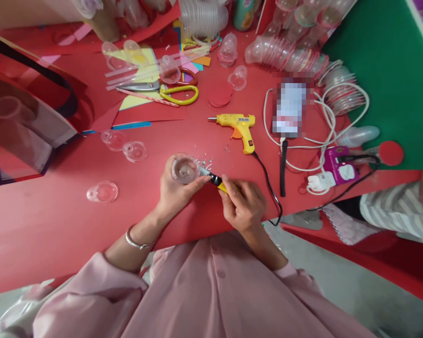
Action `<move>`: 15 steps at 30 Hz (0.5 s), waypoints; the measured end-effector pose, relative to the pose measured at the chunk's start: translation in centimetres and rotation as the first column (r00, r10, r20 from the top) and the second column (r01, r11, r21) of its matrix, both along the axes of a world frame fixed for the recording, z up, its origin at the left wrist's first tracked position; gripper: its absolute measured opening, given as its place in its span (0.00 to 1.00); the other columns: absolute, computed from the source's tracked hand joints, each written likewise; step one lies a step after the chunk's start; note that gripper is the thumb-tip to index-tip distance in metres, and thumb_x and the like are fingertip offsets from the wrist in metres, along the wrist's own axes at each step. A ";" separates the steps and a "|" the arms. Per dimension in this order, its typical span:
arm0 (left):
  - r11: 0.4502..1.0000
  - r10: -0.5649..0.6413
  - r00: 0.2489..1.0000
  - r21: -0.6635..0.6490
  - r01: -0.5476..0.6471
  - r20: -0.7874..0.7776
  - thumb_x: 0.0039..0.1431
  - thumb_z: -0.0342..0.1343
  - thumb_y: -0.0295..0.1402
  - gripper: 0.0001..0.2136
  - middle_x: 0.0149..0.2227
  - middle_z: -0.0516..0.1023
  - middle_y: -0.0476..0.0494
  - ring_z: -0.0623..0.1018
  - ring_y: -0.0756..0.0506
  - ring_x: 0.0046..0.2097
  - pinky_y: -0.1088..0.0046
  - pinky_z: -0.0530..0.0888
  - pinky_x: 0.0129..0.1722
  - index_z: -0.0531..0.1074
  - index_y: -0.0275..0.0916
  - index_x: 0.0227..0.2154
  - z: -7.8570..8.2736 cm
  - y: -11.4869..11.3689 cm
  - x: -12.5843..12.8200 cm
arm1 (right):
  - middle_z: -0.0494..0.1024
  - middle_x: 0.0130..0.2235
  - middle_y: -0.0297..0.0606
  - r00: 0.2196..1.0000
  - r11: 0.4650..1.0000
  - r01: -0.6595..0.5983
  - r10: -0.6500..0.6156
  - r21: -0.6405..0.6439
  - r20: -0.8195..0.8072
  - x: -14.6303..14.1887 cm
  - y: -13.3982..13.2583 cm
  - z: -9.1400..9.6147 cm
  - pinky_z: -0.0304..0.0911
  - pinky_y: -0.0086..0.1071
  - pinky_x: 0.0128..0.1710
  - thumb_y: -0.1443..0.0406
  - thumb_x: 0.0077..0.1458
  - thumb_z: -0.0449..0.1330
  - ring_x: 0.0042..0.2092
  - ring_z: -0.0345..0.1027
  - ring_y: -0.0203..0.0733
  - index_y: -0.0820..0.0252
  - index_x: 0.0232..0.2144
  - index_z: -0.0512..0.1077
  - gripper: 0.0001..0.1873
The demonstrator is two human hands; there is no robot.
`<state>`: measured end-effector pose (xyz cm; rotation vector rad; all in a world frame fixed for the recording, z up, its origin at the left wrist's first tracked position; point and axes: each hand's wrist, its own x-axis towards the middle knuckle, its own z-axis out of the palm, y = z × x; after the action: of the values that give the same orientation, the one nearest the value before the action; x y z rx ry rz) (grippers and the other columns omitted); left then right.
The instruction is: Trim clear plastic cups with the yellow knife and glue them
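Observation:
My left hand (174, 188) is closed around a clear plastic cup (185, 170), its round opening facing up toward me. In my right hand (245, 203) is a utility knife (215, 180) with a black and yellow handle. The knife's blade meets the right side of the cup's rim, close to my left thumb. Small scraps (205, 162) lie on the red table just beyond the blade. A yellow glue gun (237, 123) rests behind my hands, nozzle pointing left. Several similar clear domed cups, one of them (103, 192) at the left, are scattered on the table.
Large scissors (162, 89) lie over coloured paper at the back. A phone (289, 108) with white cables is at the right, near a purple power strip (338, 165). Nested clear cups (289, 55) line the back right. A bag (17, 117) stands left; another person's striped sleeve (400, 211) shows right.

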<state>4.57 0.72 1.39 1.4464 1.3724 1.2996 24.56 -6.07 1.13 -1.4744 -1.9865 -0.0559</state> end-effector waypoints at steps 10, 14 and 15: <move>0.998 -0.037 0.998 0.046 0.035 0.054 0.41 0.79 0.53 0.37 0.45 0.77 0.46 0.80 0.45 0.43 0.67 0.77 0.45 0.69 0.42 0.49 -1.0 0.3 -0.8 | 0.83 0.43 0.38 0.998 0.999 -0.041 0.042 0.021 -0.049 0.2 0.2 -0.1 0.67 0.34 0.44 0.65 0.67 0.64 0.41 0.74 0.41 0.46 0.72 0.63 0.35; 0.996 -0.053 0.996 0.082 0.047 0.071 0.41 0.80 0.51 0.37 0.47 0.76 0.45 0.80 0.45 0.46 0.65 0.76 0.48 0.70 0.43 0.51 -1.3 0.3 -0.8 | 0.83 0.42 0.37 0.998 0.998 -0.044 0.045 0.035 -0.046 0.2 0.2 -0.1 0.67 0.34 0.43 0.65 0.67 0.64 0.40 0.74 0.40 0.46 0.72 0.63 0.35; 0.995 -0.055 0.996 0.089 0.049 0.075 0.41 0.80 0.51 0.37 0.47 0.76 0.45 0.80 0.45 0.46 0.65 0.76 0.48 0.70 0.44 0.51 -1.4 0.3 -0.9 | 0.83 0.42 0.37 0.998 0.999 -0.043 0.044 0.031 -0.042 0.2 0.2 -0.1 0.67 0.34 0.43 0.65 0.67 0.64 0.40 0.74 0.40 0.46 0.72 0.63 0.34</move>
<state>3.68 1.00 0.04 1.4646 1.2340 1.3818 24.73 -5.89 1.01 -1.4018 -1.9744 -0.0361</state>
